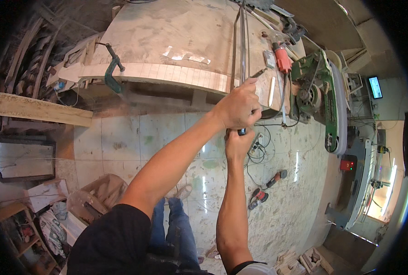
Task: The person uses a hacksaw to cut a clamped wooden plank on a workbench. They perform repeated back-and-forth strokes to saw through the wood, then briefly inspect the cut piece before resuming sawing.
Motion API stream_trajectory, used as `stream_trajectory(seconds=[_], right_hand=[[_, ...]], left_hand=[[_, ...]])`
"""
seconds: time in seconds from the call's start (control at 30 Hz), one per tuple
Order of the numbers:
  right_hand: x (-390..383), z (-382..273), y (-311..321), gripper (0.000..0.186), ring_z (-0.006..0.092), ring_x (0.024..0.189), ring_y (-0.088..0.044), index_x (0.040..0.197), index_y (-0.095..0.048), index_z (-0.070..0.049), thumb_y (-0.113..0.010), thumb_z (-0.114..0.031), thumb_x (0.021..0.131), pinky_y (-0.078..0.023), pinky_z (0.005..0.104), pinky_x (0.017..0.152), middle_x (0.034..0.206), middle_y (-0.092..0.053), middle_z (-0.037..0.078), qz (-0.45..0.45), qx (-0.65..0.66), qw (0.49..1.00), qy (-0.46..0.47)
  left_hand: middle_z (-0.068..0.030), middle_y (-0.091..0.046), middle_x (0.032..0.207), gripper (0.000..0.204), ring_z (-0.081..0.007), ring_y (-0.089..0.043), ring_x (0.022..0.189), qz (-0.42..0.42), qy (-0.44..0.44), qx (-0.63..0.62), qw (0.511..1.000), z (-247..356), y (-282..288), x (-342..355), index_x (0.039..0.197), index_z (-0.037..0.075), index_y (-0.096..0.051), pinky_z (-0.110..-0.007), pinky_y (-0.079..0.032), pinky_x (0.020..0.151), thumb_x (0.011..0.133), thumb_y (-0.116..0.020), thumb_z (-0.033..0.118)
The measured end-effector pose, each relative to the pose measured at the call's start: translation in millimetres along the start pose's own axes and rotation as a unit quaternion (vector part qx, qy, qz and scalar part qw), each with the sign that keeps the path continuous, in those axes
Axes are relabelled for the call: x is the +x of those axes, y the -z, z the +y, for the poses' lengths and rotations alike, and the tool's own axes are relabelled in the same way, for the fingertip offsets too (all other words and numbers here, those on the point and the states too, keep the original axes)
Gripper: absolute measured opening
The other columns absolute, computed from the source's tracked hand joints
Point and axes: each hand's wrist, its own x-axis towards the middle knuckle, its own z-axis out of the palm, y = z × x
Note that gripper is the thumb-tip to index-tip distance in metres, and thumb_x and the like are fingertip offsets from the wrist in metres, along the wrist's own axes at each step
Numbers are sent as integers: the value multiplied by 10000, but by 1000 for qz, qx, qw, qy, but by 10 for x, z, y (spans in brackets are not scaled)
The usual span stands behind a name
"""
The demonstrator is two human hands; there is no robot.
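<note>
Both of my hands are closed at the near end of a long metal bar [242,50], which looks like a bar clamp and runs away across the wooden table. My left hand [240,107] wraps round it near the table's front edge. Just nearer to me, my right hand [238,144] grips the end, where a short dark piece shows between the hands. A pale wood strip [167,74] marked with cross lines runs along the table's front edge. At its left, a green C-clamp [113,75] is fixed to the edge.
Right of the bar lie a white stick [272,91] and a red corded power tool [283,58]. A green belt machine [330,105] stands farther right. Sanders [259,196] and cables lie on the tiled floor. At left, a timber beam [38,110] juts toward the table.
</note>
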Motion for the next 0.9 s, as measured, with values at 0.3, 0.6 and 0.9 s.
stream_trajectory(seconds=[0.3, 0.6, 0.9], right_hand=[[-1288, -397, 644, 394, 273, 968, -608, 1059, -602, 19, -626, -332, 883, -466, 374, 798, 1053, -633, 145, 24, -308, 950, 33], [-37, -511, 156, 238, 137, 661, -517, 814, -618, 55, -654, -177, 857, -415, 375, 581, 709, -621, 92, -93, 34, 991, -89], [-1723, -357, 931, 216, 130, 614, -507, 807, -590, 37, -633, -172, 841, -388, 334, 538, 685, -588, 56, -6, -152, 987, 57]], left_hand=[[-159, -524, 681, 109, -367, -608, 841, -12, 64, -92, 994, 1611, -409, -1189, 605, 4, -522, -538, -429, 1032, 616, -621, 48], [-111, -523, 566, 159, -309, -552, 739, -9, 29, 18, 999, 33, -9, 14, 494, 28, -531, -457, -352, 1098, 612, -632, 62], [-124, -501, 659, 113, -369, -597, 790, 15, 63, -60, 996, 1848, -451, -1349, 637, 6, -517, -544, -426, 1045, 619, -626, 30]])
